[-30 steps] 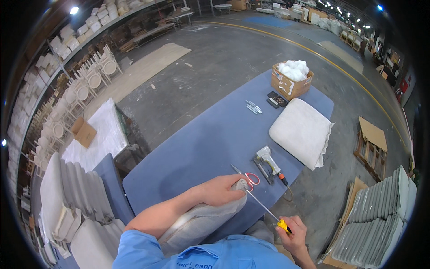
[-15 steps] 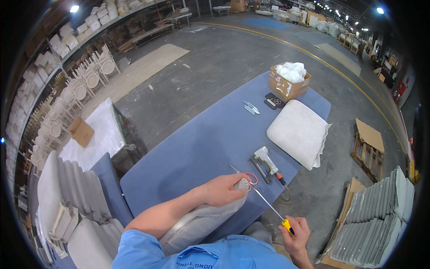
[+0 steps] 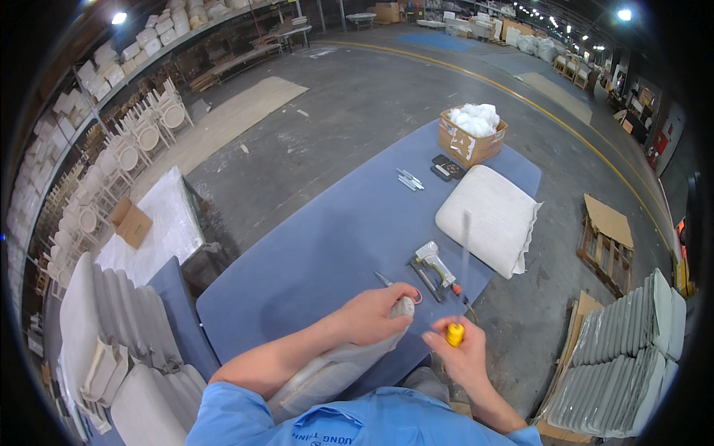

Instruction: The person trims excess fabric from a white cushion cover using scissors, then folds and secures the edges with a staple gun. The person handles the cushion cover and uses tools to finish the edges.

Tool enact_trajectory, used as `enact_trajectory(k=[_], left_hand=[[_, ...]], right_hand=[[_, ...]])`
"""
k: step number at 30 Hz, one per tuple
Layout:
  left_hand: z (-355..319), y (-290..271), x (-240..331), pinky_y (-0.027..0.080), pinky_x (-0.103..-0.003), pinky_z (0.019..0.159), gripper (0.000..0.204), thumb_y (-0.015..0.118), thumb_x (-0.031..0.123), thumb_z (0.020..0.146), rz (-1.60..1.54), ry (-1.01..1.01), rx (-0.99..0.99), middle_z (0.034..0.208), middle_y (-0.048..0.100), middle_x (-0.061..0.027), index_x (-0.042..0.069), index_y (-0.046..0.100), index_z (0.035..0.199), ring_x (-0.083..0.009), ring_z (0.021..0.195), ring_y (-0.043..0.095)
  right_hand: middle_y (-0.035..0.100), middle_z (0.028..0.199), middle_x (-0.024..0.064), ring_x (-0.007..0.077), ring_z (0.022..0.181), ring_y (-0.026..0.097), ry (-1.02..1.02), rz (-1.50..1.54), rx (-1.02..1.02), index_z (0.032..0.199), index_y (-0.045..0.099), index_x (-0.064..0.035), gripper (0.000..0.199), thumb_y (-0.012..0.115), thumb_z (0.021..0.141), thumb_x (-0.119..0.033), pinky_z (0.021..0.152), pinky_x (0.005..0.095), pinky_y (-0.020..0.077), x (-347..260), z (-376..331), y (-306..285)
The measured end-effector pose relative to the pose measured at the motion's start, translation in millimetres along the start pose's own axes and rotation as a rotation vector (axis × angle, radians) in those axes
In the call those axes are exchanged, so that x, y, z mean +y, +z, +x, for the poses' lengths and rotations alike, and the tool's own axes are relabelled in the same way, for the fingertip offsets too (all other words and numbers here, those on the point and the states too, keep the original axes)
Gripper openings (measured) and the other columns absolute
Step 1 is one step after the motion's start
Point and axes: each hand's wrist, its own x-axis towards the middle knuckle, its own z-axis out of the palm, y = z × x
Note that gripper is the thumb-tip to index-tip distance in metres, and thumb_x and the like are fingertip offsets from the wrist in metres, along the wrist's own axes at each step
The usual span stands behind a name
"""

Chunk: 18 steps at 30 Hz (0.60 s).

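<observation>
My left hand (image 3: 373,315) is closed on the far end of a pale grey seat cushion (image 3: 338,372), which stands on edge against my body. To its right, my right hand (image 3: 465,358) grips the yellow handle of a screwdriver (image 3: 455,334); the shaft points away from me, smeared by motion and apart from the cushion. Red-handled scissors (image 3: 384,279) lie on the blue table (image 3: 297,253) just past my left hand, their loops partly hidden by it. A staple gun (image 3: 437,264) rests beyond my right hand, beside the scissors.
Another light cushion (image 3: 487,215) lies farther along the table, near a cardboard box (image 3: 468,146) of white stuffing, a dark case (image 3: 447,168) and several pale sticks (image 3: 409,179). Cushion stacks stand at left (image 3: 134,312) and right (image 3: 617,364). A wooden pallet (image 3: 606,253) sits on the floor.
My right hand has moved up and left, nearer the cushion's end, and the screwdriver has swung from pointing at the cushion to pointing away from me. My left hand keeps its hold.
</observation>
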Motion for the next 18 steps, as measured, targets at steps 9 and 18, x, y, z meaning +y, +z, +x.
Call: enact_trajectory(k=[9,18], left_hand=[[-3,21,7,0.051,-0.043,0.099,0.052,0.067,0.023,0.093,0.046,-0.056,0.034,0.126,0.069,-0.0191,0.007,0.052,0.140,-0.0376,0.119,0.067],[-3,28,17,0.053,-0.042,0.090,0.048,0.069,0.026,0.093,0.029,-0.015,0.038,0.115,0.069,-0.0160,0.009,0.054,0.135,-0.0347,0.102,0.069]], right_hand=[[0.064,0.071,0.0012,0.0077,0.064,0.055,-0.084,-0.145,-0.099,0.091,0.068,-0.0031,0.018,0.078,0.093,-0.018,0.059,0.0278,0.0455,-14,37,14],[0.058,0.066,-0.0014,0.0079,0.053,0.055,-0.027,0.157,0.020,0.089,0.062,-0.0055,0.021,0.076,0.098,-0.018,0.048,0.0258,0.0426,11,53,-16]])
